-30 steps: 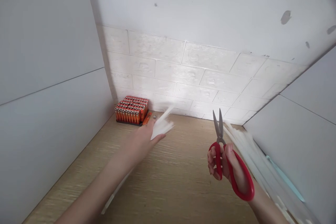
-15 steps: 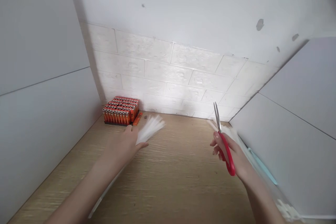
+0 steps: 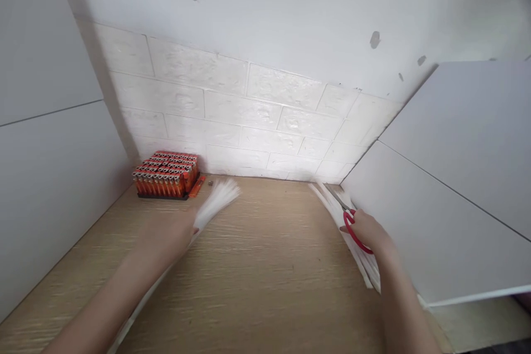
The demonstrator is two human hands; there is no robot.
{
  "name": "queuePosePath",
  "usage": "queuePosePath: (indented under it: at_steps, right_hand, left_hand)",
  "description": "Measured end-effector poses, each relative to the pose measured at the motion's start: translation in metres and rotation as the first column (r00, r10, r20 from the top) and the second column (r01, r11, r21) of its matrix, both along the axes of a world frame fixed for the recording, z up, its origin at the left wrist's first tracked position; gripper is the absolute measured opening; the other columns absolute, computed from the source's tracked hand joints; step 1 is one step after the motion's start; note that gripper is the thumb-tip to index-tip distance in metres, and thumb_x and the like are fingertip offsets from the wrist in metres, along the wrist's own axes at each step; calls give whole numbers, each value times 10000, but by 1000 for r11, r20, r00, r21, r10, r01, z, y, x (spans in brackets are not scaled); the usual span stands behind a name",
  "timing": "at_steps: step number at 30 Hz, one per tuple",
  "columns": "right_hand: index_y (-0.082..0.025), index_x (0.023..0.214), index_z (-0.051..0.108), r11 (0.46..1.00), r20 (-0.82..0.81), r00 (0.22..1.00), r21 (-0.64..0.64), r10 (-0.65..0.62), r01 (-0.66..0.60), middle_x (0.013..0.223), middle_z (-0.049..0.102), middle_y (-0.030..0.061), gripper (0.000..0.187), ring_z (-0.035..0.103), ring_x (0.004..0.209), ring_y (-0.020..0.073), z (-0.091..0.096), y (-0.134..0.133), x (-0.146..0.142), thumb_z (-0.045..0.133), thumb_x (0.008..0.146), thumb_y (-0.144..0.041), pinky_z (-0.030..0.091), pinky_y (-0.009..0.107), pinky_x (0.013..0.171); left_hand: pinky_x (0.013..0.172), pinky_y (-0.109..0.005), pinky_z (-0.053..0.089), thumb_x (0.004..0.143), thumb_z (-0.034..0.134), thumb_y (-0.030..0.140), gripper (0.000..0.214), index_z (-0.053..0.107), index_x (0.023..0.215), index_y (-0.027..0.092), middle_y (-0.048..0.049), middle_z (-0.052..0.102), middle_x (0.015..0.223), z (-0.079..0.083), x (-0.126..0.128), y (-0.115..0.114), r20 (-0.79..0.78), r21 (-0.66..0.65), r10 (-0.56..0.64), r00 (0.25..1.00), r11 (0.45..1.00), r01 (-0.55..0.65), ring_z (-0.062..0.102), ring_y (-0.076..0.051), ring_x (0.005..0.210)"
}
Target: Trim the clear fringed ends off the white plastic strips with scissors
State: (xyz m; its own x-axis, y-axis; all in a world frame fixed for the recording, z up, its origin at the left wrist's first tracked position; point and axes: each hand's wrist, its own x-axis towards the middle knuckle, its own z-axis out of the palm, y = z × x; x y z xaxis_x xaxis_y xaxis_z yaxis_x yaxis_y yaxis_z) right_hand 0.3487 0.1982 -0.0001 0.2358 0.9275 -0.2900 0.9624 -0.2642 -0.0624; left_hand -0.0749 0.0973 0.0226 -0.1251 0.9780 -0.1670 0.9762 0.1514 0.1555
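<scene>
My left hand point(image 3: 182, 229) is closed around a bundle of thin white strips point(image 3: 219, 197) lying slantwise on the wooden surface. Their loose ends fan out past the fingers, and a long tail of the bundle runs back beneath my forearm. At the right, my right hand point(image 3: 367, 230) grips red-handled scissors point(image 3: 352, 235) with the blades pointing away from me. The scissors are over a second group of white strips point(image 3: 327, 204) beside the right panel. My right hand and forearm hide part of these strips.
A block of orange lighters point(image 3: 164, 180) stands in a dark tray by the back left corner. One orange lighter point(image 3: 196, 186) lies beside it, near a small metal piece point(image 3: 211, 183). White brick-patterned wall point(image 3: 232, 105) and grey side panels point(image 3: 435, 221) enclose the wooden surface point(image 3: 257, 265).
My right hand has lowered the scissors from upright to over the right-hand strips. My left thumb has closed in around its bundle. The whole view has shifted to the right.
</scene>
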Motion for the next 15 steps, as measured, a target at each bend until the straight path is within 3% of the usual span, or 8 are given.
queuePosePath:
  at_steps: [6, 12, 15]
  right_hand:
    - [-96, 1096, 567, 1000, 60, 998, 4, 12, -12, 1047, 626, 80, 298, 608, 891, 133, -5, 3, -7, 547, 944, -351, 529, 302, 821]
    - [-98, 1129, 563, 999, 68, 997, 27, 42, -44, 1022, 642, 84, 350, 629, 923, 149, -5, -1, -22, 422, 1000, -391, 529, 349, 873]
    - [-99, 1137, 559, 999, 70, 997, 37, 31, -34, 1041, 638, 88, 352, 627, 941, 160, -3, -4, -29, 439, 990, -396, 533, 354, 860]
  left_hand:
    - [818, -457, 477, 964, 389, 287, 367, 579, 1224, 110, -195, 646, 1207, 5, 2, 1, -65, -44, 58, 996, 997, -61, 618, -377, 1096]
    - [737, -361, 452, 1002, 256, 373, 420, 510, 1253, 152, -148, 613, 1225, 9, 22, 2, 18, 128, 92, 996, 987, -94, 619, -313, 1066]
    - [737, -341, 428, 989, 291, 341, 372, 556, 1184, 166, -123, 649, 1133, 3, 30, 4, 138, 195, 16, 990, 980, -43, 639, -271, 973]
